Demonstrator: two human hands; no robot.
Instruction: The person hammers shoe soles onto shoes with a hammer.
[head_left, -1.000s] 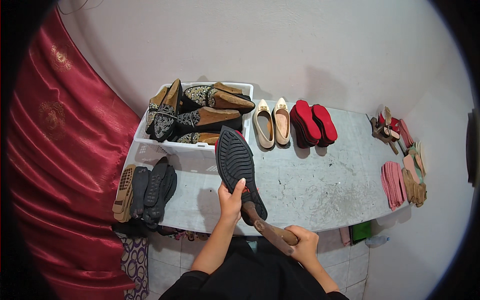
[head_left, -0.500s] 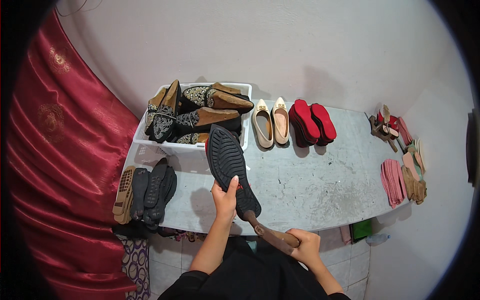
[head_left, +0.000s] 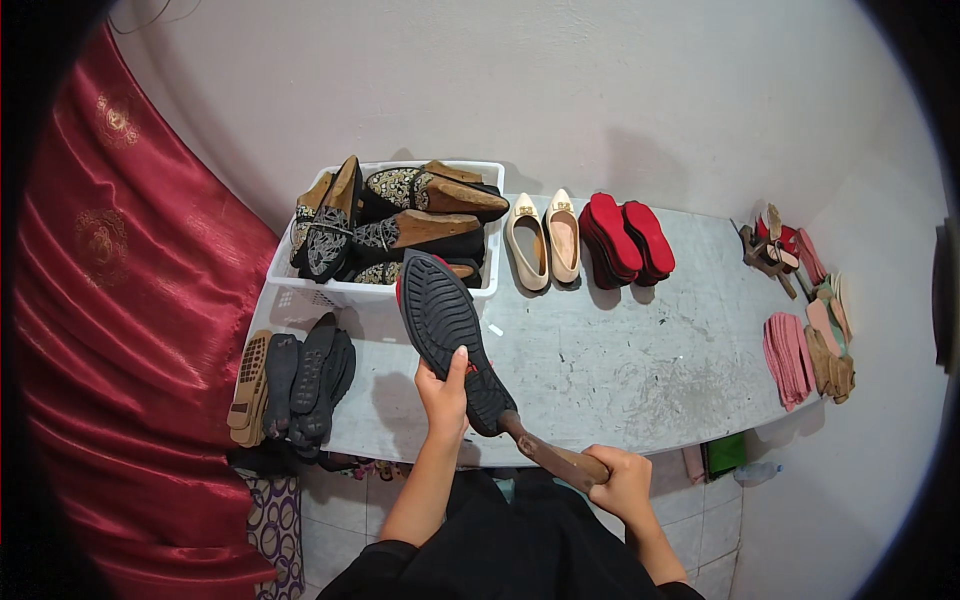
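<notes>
A black ridged shoe sole (head_left: 445, 320) faces me, with a bit of red showing along its left edge; the upper behind it is hidden. My left hand (head_left: 443, 395) grips it around the middle, thumb pressed on the tread and fingers behind. My right hand (head_left: 622, 484) is closed on the wooden handle of a brown hammer (head_left: 550, 456). The hammer's rounded end lies at the heel of the sole, seemingly touching it. Sole and hammer are above the table's near edge.
A white basket (head_left: 480, 290) holds black patterned shoes on wooden lasts. Cream shoes (head_left: 527, 250) and red sole stacks (head_left: 610, 240) stand beside it. Loose soles (head_left: 312, 380) lie at left; pink pieces (head_left: 787, 360) at right. A red curtain (head_left: 130, 350) hangs by the grey table (head_left: 590, 370).
The sole has shifted slightly left, in my left hand. My right hand has moved a little right and up, and the hammer has turned, its rounded end still at the heel.
</notes>
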